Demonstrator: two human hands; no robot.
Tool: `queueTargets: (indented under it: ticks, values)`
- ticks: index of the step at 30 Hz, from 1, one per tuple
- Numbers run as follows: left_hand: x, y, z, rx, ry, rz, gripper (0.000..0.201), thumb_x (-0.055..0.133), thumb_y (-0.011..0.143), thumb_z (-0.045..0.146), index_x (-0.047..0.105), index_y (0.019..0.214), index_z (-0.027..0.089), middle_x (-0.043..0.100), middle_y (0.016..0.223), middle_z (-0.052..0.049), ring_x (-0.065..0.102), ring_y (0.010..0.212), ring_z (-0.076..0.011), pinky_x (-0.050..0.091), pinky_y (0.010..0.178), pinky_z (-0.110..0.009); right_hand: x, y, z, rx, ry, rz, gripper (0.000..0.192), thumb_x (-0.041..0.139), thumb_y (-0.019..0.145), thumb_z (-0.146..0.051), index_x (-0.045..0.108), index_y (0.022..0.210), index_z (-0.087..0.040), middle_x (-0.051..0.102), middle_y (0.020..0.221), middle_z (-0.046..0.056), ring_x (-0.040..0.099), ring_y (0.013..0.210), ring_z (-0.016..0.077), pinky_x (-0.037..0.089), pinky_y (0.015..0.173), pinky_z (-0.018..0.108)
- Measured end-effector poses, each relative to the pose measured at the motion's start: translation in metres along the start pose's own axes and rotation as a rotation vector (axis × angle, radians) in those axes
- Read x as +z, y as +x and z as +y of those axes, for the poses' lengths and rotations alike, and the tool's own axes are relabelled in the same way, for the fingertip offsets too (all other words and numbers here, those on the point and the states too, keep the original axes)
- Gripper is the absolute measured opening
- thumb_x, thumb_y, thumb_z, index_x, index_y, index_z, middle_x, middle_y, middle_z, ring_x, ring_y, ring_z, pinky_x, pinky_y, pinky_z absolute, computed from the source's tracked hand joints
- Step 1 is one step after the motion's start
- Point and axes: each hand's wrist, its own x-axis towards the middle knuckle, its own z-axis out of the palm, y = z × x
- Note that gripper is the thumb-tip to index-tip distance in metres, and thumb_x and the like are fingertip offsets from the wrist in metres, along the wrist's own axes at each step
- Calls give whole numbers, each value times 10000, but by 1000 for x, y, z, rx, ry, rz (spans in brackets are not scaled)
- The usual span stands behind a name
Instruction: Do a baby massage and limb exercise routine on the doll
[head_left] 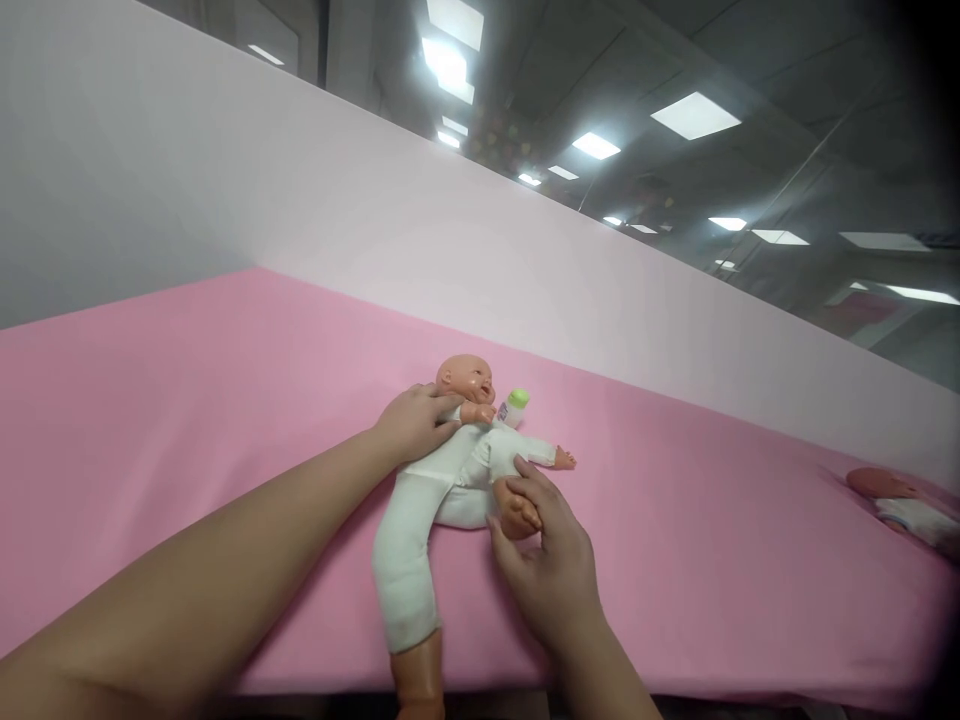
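A baby doll [442, 480] in a white body suit lies on its back on the pink surface [225, 400], its bare head toward the far wall. My left hand [412, 422] rests on the doll's shoulder and upper chest, fingers curled over it. My right hand [544, 550] pinches the doll's bare foot [516, 510], with that leg bent up. The doll's other leg stretches toward me, its foot past the near edge. A small white bottle with a green cap [513, 406] lies beside the doll's head.
A pale pink wall [450, 230] rises behind the surface. At the far right edge lies a second doll [900, 505], partly cut off. Ceiling lights show above the wall.
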Motion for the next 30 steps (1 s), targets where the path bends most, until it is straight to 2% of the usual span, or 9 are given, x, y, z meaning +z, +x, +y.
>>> queueTargets:
  ticks: [4,11,16,19,22,25,30]
  values:
    - [4,4,1,80,100,-2,419,536,988,387,698,1364,296,697,1256,-97,636,1180,-313,478,1008,-437,8,19,3,58,-72,-157,362,665,872,-188,665,1225,-265,673,1408,85,658,1299,295,633,960,431]
    - [13,7,-1,107,133,-34,416,486,1023,366,681,1382,286,671,1374,-87,640,1163,-317,499,987,-460,21,23,-1,53,-160,-194,370,629,866,-146,663,1223,-233,691,1362,107,730,1147,304,667,787,401]
    - [13,7,-3,95,76,-28,432,487,1026,366,655,1420,305,666,1366,-86,628,1201,-314,506,992,-448,21,28,2,95,-135,-254,383,633,849,-140,659,1221,-228,692,1353,108,709,1190,304,648,831,390]
    - [12,5,-5,74,-3,-15,452,502,1016,375,627,1447,316,667,1356,-83,609,1256,-309,503,1006,-427,25,26,5,120,-116,-234,347,618,845,-143,668,1176,-233,709,1313,93,664,1283,310,635,875,392]
    - [13,4,-13,-42,-98,38,467,487,1016,430,609,1446,291,681,1328,-96,620,1250,-311,497,1019,-435,29,18,5,129,-64,-128,270,611,845,-164,671,1100,-230,737,1236,92,627,1344,305,626,904,376]
    - [15,6,-30,-229,-283,166,443,434,1029,487,619,1364,264,714,1265,-100,660,1179,-309,499,993,-440,23,4,1,104,-44,-52,277,623,839,-180,672,1109,-218,733,1257,118,676,1277,299,632,904,368]
    - [19,15,-67,-858,-670,430,403,502,958,577,615,1117,224,737,1077,-154,700,997,-366,529,813,-455,-12,-31,-14,-7,-33,-2,335,611,863,-161,670,1184,-237,725,1284,116,712,1216,272,627,970,381]
